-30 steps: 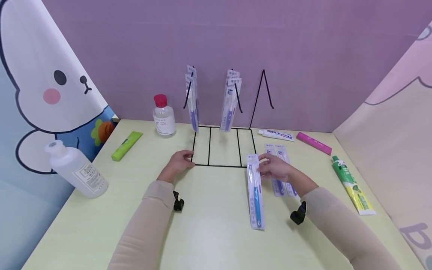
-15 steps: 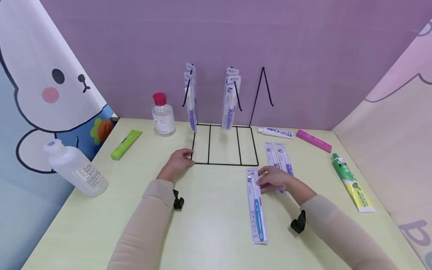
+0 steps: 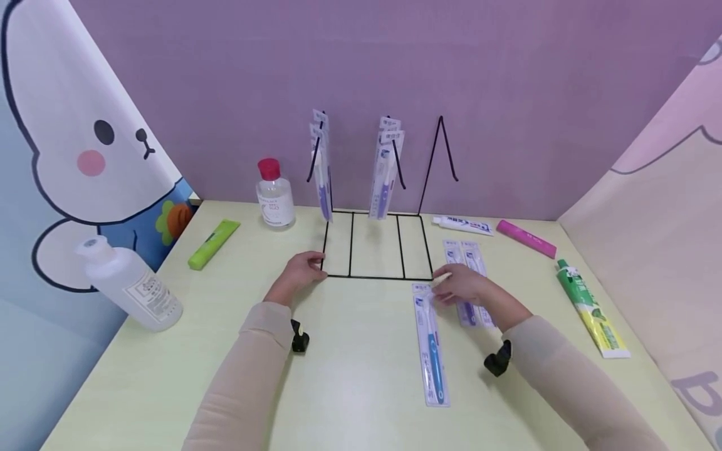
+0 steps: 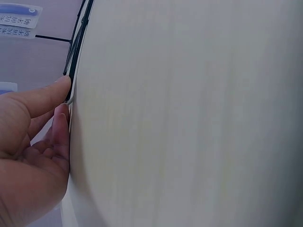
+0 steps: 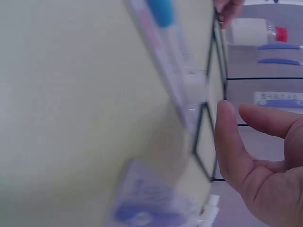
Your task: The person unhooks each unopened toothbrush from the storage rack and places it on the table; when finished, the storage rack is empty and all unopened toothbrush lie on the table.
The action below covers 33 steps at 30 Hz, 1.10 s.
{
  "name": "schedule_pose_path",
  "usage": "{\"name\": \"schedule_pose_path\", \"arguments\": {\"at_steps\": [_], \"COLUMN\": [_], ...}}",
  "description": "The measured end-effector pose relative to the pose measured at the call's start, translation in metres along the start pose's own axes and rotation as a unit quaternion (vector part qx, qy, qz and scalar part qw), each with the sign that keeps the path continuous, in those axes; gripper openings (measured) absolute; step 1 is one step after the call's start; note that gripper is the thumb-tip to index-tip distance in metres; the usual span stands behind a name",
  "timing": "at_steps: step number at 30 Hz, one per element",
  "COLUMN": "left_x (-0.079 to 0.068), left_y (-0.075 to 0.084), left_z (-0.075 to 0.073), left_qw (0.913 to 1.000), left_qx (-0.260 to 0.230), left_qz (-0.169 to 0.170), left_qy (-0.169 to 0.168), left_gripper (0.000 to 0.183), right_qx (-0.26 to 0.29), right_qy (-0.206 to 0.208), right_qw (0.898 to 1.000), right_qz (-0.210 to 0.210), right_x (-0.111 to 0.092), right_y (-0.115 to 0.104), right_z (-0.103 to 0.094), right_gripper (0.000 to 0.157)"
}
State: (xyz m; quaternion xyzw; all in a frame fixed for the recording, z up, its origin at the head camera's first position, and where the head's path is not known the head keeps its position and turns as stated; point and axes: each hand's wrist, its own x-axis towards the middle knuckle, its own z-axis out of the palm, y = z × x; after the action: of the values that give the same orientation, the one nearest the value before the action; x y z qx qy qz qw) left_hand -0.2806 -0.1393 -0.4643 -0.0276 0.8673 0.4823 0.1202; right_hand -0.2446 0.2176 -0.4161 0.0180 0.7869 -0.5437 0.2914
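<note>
My left hand (image 3: 301,272) pinches the front left corner of a black wire display rack (image 3: 375,277) between thumb and fingers, as the left wrist view also shows. A packaged toothbrush (image 3: 433,351) with a blue handle lies on the table in front of the rack's right corner. My right hand (image 3: 462,285) hovers over the top end of that pack, and the right wrist view shows its thumb and finger apart with nothing between them. Beneath my right hand lie two packaged purple toothbrushes (image 3: 469,313), partly hidden. More toothbrush packs (image 3: 385,181) hang on the rack's left and middle hooks; the right hook (image 3: 447,150) is bare.
A red-capped bottle (image 3: 276,203) stands behind left, near a green tube (image 3: 214,244) and a white pump-less bottle (image 3: 132,288). On the right lie a white toothpaste tube (image 3: 464,225), a pink tube (image 3: 526,238) and a green-yellow toothpaste tube (image 3: 592,313). A purple wall (image 3: 507,113) rises behind.
The blue toothbrush pack has come down toward the near side and onto the table, and my right hand has let go of it and risen slightly. My left hand stays at the rack.
</note>
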Motion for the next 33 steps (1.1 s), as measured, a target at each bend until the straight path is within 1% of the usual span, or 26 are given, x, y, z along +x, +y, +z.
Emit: {"name": "schedule_pose_path", "arguments": {"at_steps": [2, 5, 7, 9, 10, 12, 13, 15, 17, 18, 20, 22, 23, 24, 27, 30, 33], "left_x": [0.0, 0.001, 0.001, 0.001, 0.0, 0.0, 0.0, 0.0, 0.0, 0.001, 0.001, 0.001, 0.001, 0.001, 0.001, 0.001, 0.001], "left_y": [-0.001, -0.002, -0.002, -0.002, -0.002, -0.001, -0.001, -0.001, -0.002, -0.002, -0.003, -0.004, -0.004, -0.004, -0.004, -0.003, -0.003], "left_z": [0.0, 0.0, 0.001, 0.001, 0.001, 0.001, 0.001, 0.001, 0.001, 0.001, 0.002, 0.003, 0.003, 0.003, 0.002, 0.002, 0.001], "left_qw": [1.0, 1.0, 1.0, 1.0, 0.9999, 0.9999, 0.9999, 0.9998, 0.9998, 0.9998, 0.9997, 0.9997, 0.9997, 0.9997, 0.9998, 0.9998, 0.9999], "left_qx": [0.002, 0.006, 0.007, 0.009, 0.009, 0.01, 0.01, 0.011, 0.009, 0.01, 0.01, 0.01, 0.01, 0.009, 0.009, 0.009, 0.01], "left_qz": [-0.001, 0.004, 0.003, 0.003, 0.001, 0.001, 0.002, 0.005, 0.009, 0.012, 0.015, 0.016, 0.016, 0.017, 0.016, 0.012, 0.01], "left_qy": [0.002, 0.001, 0.001, 0.002, 0.004, 0.008, 0.009, 0.013, 0.015, 0.015, 0.014, 0.014, 0.014, 0.014, 0.011, 0.011, 0.01], "left_gripper": [0.048, 0.048, 0.049, 0.049, 0.049, 0.049, 0.048, 0.048, 0.048, 0.048, 0.048, 0.048, 0.048, 0.048, 0.049, 0.048, 0.048], "right_qx": [0.005, 0.036, 0.055, 0.073, 0.082, 0.103, 0.108, 0.102, 0.097, 0.091, 0.082, 0.086, 0.086, 0.079, 0.061, 0.042, 0.028], "right_qy": [0.006, 0.022, 0.039, 0.064, 0.081, 0.122, 0.145, 0.196, 0.234, 0.249, 0.27, 0.275, 0.278, 0.283, 0.289, 0.289, 0.292], "right_qw": [1.0, 0.996, 0.991, 0.984, 0.978, 0.964, 0.956, 0.938, 0.919, 0.909, 0.895, 0.886, 0.884, 0.884, 0.888, 0.893, 0.89], "right_qz": [-0.026, -0.073, -0.112, -0.151, -0.171, -0.213, -0.232, -0.267, -0.303, -0.32, -0.345, -0.362, -0.365, -0.363, -0.352, -0.343, -0.348], "right_x": [0.005, 0.015, 0.022, 0.03, 0.033, 0.04, 0.043, 0.05, 0.057, 0.06, 0.065, 0.068, 0.069, 0.07, 0.071, 0.072, 0.071], "right_y": [-0.012, -0.029, -0.042, -0.056, -0.063, -0.079, -0.087, -0.102, -0.118, -0.125, -0.138, -0.149, -0.153, -0.157, -0.164, -0.167, -0.167], "right_z": [-0.002, -0.004, -0.003, -0.001, 0.001, 0.005, 0.007, 0.01, 0.011, 0.012, 0.012, 0.013, 0.014, 0.015, 0.018, 0.024, 0.028], "right_gripper": [0.048, 0.045, 0.042, 0.039, 0.038, 0.037, 0.036, 0.035, 0.035, 0.034, 0.035, 0.036, 0.037, 0.037, 0.037, 0.034, 0.031]}}
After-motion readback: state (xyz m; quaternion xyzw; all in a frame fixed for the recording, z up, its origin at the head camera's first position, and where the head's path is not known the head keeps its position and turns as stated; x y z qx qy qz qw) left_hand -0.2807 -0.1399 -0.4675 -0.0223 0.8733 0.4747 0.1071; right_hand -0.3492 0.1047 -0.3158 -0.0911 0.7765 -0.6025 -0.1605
